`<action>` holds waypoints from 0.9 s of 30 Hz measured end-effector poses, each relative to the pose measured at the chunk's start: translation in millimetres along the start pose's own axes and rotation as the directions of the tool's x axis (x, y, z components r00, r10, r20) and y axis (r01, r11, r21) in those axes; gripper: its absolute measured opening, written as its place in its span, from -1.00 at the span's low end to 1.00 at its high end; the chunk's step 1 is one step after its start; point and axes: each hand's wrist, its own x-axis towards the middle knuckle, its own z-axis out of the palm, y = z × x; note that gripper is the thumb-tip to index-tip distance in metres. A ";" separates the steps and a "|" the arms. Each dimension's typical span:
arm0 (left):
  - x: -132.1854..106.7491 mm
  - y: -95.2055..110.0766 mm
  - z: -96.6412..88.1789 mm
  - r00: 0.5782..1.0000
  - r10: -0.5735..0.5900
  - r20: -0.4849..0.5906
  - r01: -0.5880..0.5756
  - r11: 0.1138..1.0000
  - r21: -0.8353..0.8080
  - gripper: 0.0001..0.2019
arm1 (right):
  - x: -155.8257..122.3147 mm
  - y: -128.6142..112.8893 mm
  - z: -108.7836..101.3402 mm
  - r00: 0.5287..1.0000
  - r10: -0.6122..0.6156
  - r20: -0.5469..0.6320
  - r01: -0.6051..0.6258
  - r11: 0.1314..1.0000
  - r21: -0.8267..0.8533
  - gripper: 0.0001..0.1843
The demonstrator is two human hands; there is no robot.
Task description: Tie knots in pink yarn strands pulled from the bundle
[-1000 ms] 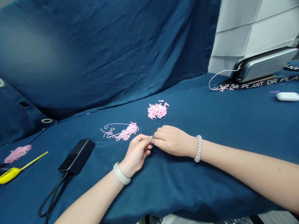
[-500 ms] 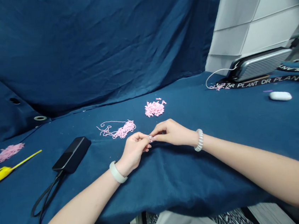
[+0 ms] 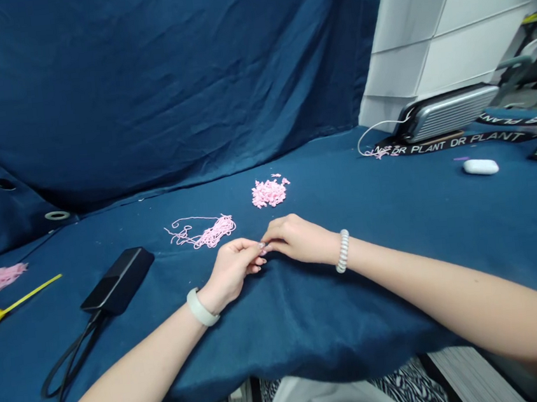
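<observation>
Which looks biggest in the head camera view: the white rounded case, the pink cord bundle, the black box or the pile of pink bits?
Largest to smallest, as they look:
1. black box
2. pink cord bundle
3. pile of pink bits
4. white rounded case

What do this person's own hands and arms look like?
The left hand has a smooth, wide, pale band at the wrist; the right hand has a ridged, coil-like bracelet in grey and white at its wrist. No gloves or sleeves show.
</observation>
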 end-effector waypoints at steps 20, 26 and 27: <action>-7.2 19.2 0.5 0.993 -0.110 0.032 0.114 0.965 -0.236 -0.91 | -4.3 2.7 12.9 0.983 -0.148 0.105 0.181 0.847 -0.500 -0.86; -5.9 15.6 1.1 0.979 -0.202 0.029 0.197 0.897 -0.396 -0.94 | -3.2 4.4 17.6 0.975 -0.208 -0.081 0.159 0.900 -0.405 -0.75; -5.9 14.7 1.1 0.975 -0.219 0.047 0.219 0.881 -0.419 -0.93 | -3.1 3.9 18.6 0.972 -0.205 -0.117 0.151 0.921 -0.360 -0.75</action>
